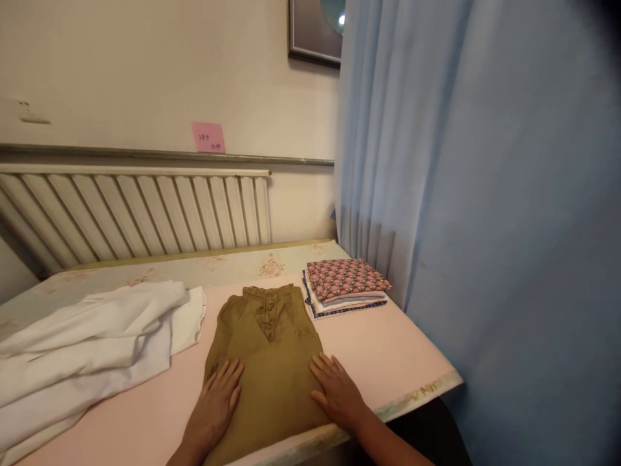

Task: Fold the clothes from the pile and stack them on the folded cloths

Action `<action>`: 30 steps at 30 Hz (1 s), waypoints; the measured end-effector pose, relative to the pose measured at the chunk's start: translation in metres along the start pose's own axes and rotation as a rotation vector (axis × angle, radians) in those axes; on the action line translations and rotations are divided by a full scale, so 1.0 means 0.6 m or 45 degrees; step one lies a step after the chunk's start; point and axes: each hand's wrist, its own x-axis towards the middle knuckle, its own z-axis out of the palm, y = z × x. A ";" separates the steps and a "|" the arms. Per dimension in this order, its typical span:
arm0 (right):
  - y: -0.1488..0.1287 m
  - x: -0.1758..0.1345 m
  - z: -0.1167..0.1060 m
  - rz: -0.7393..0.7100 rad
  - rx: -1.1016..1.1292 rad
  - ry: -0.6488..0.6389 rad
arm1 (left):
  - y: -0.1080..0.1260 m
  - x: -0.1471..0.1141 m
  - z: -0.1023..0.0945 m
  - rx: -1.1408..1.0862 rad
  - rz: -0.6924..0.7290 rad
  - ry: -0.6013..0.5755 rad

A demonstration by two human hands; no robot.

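Head view looks down on one pink table [388, 349], with one blue curtain [460, 194] hanging along its 3 o'clock side and one white radiator [145, 213] against the wall at 12 o'clock. One heap of white cloth [87, 349] lies at 9 o'clock on the table. One olive-brown shirt [272, 362] lies folded flat at the near middle edge, its long axis running from 6 to 12 o'clock, collar and laces pointing to 12 o'clock. One small stack of folded patterned cloths [344, 285] sits just beside the collar at 2 o'clock. Two hands rest flat on the shirt's lower part: left hand [218, 401] at 7 o'clock, right hand [337, 391] at 5 o'clock, fingers extended and slightly spread, palms down, gripping nothing. One pink note [208, 137] is stuck on the wall.
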 end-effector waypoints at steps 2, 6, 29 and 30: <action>-0.004 -0.019 -0.005 -0.009 0.023 -0.025 | 0.003 -0.013 -0.001 0.000 -0.024 -0.031; -0.006 -0.053 -0.013 -0.042 0.087 -0.057 | 0.005 -0.044 -0.002 -0.014 -0.012 -0.025; 0.035 -0.087 0.058 -0.172 0.060 0.326 | -0.017 -0.186 0.013 0.010 0.137 0.468; 0.036 -0.085 0.060 -0.173 0.063 0.351 | -0.024 -0.187 0.017 -0.017 0.108 0.475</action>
